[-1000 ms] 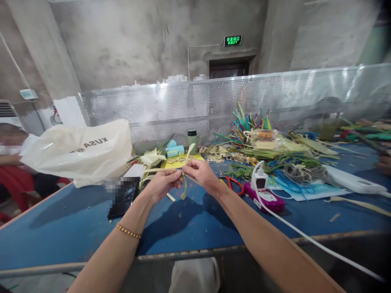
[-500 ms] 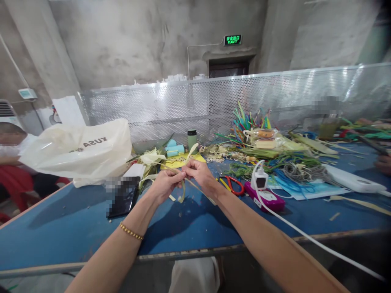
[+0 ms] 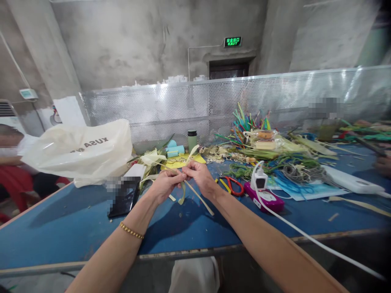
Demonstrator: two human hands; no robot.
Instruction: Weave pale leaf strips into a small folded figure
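Left hand [image 3: 165, 185], right hand [image 3: 200, 176]: pinch on leaf strips [image 3: 183, 196], between phone [image 3: 124, 198] and scissors [image 3: 234, 186].

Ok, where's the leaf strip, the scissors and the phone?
leaf strip [image 3: 200, 198], head view, on its loose end.
scissors [image 3: 235, 182], head view, on the red handle loop.
phone [image 3: 124, 198], head view, on its dark screen.

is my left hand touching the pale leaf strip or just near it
Touching. The head view shows the left hand pinching the leaf strip beside the right hand.

pale leaf strips [image 3: 183, 194] pinched between left hand [image 3: 164, 185] and right hand [image 3: 200, 176]; one end droops below them, a longer one slants out under the right hand.
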